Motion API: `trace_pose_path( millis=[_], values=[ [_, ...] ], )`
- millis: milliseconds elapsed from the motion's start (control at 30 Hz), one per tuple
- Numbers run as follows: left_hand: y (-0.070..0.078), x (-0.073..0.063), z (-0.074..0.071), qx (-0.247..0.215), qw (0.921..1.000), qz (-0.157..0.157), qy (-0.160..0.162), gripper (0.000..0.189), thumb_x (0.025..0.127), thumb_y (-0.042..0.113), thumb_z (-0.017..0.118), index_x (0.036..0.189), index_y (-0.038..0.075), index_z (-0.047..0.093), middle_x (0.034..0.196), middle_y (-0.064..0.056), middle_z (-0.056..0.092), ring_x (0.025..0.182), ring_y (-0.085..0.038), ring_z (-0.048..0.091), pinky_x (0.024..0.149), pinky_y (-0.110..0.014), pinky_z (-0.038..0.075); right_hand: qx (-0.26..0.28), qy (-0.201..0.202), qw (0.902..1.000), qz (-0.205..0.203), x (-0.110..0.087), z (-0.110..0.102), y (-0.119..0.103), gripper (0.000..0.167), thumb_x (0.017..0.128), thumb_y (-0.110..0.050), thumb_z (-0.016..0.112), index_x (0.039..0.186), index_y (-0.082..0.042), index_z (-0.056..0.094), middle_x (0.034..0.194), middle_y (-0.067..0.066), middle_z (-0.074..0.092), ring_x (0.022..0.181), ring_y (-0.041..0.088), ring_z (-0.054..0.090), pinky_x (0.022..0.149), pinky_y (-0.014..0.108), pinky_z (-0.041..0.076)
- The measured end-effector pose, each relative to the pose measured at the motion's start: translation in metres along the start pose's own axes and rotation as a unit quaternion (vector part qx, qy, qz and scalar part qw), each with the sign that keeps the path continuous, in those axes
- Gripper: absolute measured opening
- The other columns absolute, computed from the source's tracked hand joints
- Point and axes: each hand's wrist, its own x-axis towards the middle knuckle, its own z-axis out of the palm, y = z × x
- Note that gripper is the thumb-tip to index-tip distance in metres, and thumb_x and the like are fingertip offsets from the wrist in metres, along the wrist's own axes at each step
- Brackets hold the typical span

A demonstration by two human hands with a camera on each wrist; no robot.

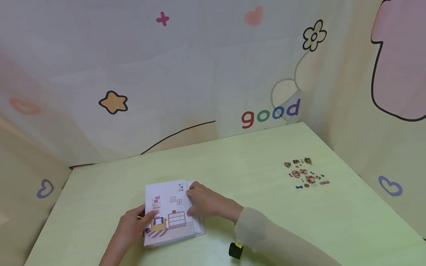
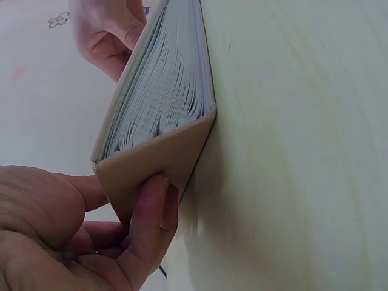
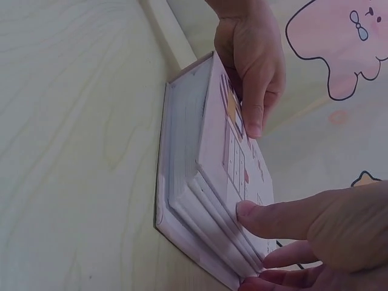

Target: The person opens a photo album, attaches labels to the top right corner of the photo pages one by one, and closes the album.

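Note:
A thick hardcover book (image 1: pixel 169 212) lies on the table with a room drawn on its pale cover: a dresser, a chair and small picture frames. At its left edge my left hand (image 1: pixel 129 225) grips it, thumb over the cover. In the left wrist view the fingers (image 2: pixel 148 212) of that hand press against the tan spine (image 2: pixel 157 163). My right hand (image 1: pixel 209 201) holds the opposite, page side, its thumb (image 3: pixel 267 218) on the cover and the other fingers at the edge. The block of pages (image 2: pixel 160 79) looks thick and wavy, with the front part set back from the bottom cover.
Several small colourful stickers (image 1: pixel 307 175) are spread at the right of the pale green table (image 1: pixel 239 162). A small black object (image 1: pixel 235 250) with a yellow part shows under my right sleeve (image 1: pixel 266 232). Printed curtains (image 1: pixel 199 74) stand behind and beside the table.

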Motion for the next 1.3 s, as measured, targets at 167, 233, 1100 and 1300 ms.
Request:
trace_pose_path(
  millis=[167, 233, 1100, 1300],
  values=[
    [0.010, 0.000, 0.012, 0.002, 0.9999, 0.008, 0.006, 0.045, 0.103, 0.026, 0.066, 0.135, -0.005, 0.062, 0.094, -0.009, 0.063, 0.078, -0.018, 0.056, 0.064, -0.029, 0.048, 0.016, 0.008, 0.9998, -0.001, -0.010, -0.005, 0.012, 0.051, 0.088, -0.022, 0.085, 0.128, 0.003, 0.065, 0.134, 0.012, 0.055, 0.108, 0.017, 0.053, 0.094, 0.024, 0.048],
    [0.014, 0.000, 0.017, 0.004, 0.9999, 0.011, 0.008, 0.044, 0.103, 0.026, 0.065, 0.134, -0.005, 0.063, 0.093, -0.008, 0.063, 0.079, -0.019, 0.055, 0.065, -0.030, 0.047, 0.023, 0.009, 0.9997, 0.000, -0.014, -0.007, 0.016, 0.052, 0.087, -0.021, 0.085, 0.128, 0.004, 0.065, 0.133, 0.013, 0.055, 0.107, 0.017, 0.053, 0.092, 0.025, 0.048],
    [0.055, 0.001, 0.058, -0.005, 0.9984, 0.055, 0.013, 0.034, 0.103, 0.029, 0.066, 0.121, 0.000, 0.067, 0.088, -0.006, 0.061, 0.080, -0.019, 0.055, 0.067, -0.031, 0.046, 0.064, 0.011, 0.9977, 0.019, -0.049, -0.029, 0.060, 0.057, 0.088, -0.013, 0.084, 0.134, 0.008, 0.060, 0.137, 0.017, 0.051, 0.109, 0.023, 0.051, 0.093, 0.036, 0.049],
    [0.062, 0.001, 0.066, -0.005, 0.9983, 0.056, 0.018, 0.034, 0.102, 0.028, 0.067, 0.122, 0.000, 0.067, 0.089, -0.006, 0.060, 0.081, -0.020, 0.055, 0.069, -0.032, 0.047, 0.082, 0.017, 0.9963, 0.023, -0.054, -0.032, 0.069, 0.058, 0.086, -0.011, 0.085, 0.135, 0.009, 0.060, 0.137, 0.017, 0.052, 0.108, 0.023, 0.052, 0.094, 0.037, 0.049]
  ],
)
